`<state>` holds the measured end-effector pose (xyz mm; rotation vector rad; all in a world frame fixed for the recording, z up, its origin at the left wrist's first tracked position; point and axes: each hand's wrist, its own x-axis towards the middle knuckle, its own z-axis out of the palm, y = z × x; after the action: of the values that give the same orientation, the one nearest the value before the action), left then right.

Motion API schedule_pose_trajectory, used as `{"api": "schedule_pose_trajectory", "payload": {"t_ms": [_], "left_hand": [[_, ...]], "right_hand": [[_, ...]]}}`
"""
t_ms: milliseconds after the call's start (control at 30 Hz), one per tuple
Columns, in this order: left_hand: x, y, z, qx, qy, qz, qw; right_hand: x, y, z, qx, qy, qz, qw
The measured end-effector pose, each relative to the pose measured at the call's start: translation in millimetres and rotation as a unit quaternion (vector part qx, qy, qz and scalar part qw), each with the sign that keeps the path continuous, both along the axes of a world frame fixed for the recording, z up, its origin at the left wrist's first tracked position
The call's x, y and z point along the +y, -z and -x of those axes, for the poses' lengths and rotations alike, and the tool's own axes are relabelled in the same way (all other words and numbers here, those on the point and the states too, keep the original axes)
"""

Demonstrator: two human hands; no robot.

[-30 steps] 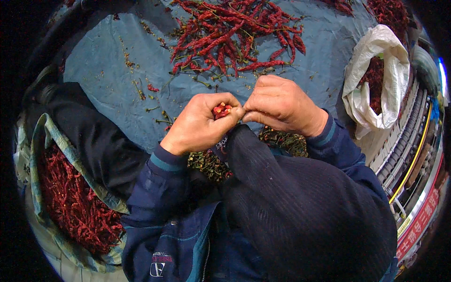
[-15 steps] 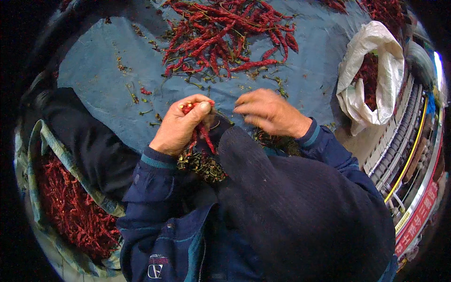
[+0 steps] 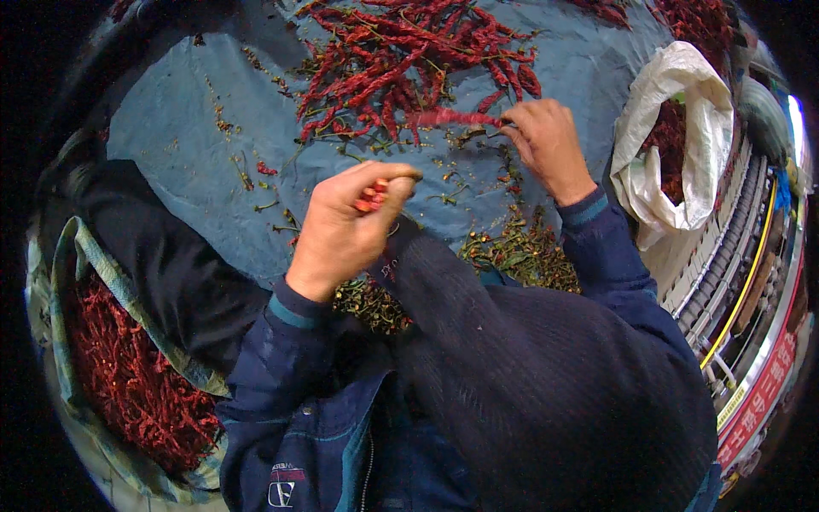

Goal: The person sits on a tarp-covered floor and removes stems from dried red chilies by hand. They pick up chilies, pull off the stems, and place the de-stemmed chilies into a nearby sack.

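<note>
My left hand (image 3: 350, 218) is closed around several dried red chili peppers (image 3: 372, 196); their cut or broken ends show between thumb and fingers. To the right and farther off, my right hand (image 3: 550, 145) pinches the stem end of one long dried red chili (image 3: 452, 118), which is blurred by motion. That chili lies across the near edge of a pile of dried red chilies (image 3: 392, 64) on a blue sheet (image 3: 188, 111). Below my hands, a heap of green-brown stems (image 3: 520, 252) rests close to my body, partly hidden by my dark knitted clothing.
A white woven sack (image 3: 712, 162) with red chilies inside stands open at the right. At the lower left a checked cloth sack (image 3: 77, 243) is full of red chilies (image 3: 136, 384). Loose stems and seeds (image 3: 223, 119) are scattered over the sheet. Ridged rails (image 3: 725, 230) run along the right.
My right hand has moved away to the right and taken hold of a chili at the pile. My left hand has turned and shifted slightly right, still holding chilies.
</note>
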<state>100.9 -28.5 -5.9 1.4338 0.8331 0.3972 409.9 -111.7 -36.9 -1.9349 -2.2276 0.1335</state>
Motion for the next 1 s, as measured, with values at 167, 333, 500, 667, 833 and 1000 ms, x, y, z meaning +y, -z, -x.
{"api": "schedule_pose_trajectory", "payload": {"t_ms": [167,333,500,667,833,1000], "left_hand": [[4.6,-19.6,-46.3,0.049,0.045,-0.424,0.903],[-0.8,-0.1,-38.0,0.079,0.070,-0.239,0.965],[3.9,-4.8,-28.9,0.085,0.101,-0.154,0.979],[10.1,-13.6,-20.2,0.066,0.157,0.037,0.985],[10.7,-13.3,-11.2,-0.038,0.177,0.312,0.933],[-3.6,2.0,-5.2,-0.116,0.098,0.406,0.901]], "right_hand": [[2.7,-46.4,45.7,0.104,-0.051,0.012,0.993],[11.9,-57.5,64.6,0.157,-0.091,-0.002,0.983],[20.2,-61.7,70.9,0.097,-0.165,0.012,0.982],[25.3,-71.0,69.1,0.153,-0.238,0.081,0.956],[25.0,-64.4,68.0,0.479,-0.201,0.214,0.827],[3.9,-55.0,77.7,0.660,-0.062,0.329,0.672]]}}
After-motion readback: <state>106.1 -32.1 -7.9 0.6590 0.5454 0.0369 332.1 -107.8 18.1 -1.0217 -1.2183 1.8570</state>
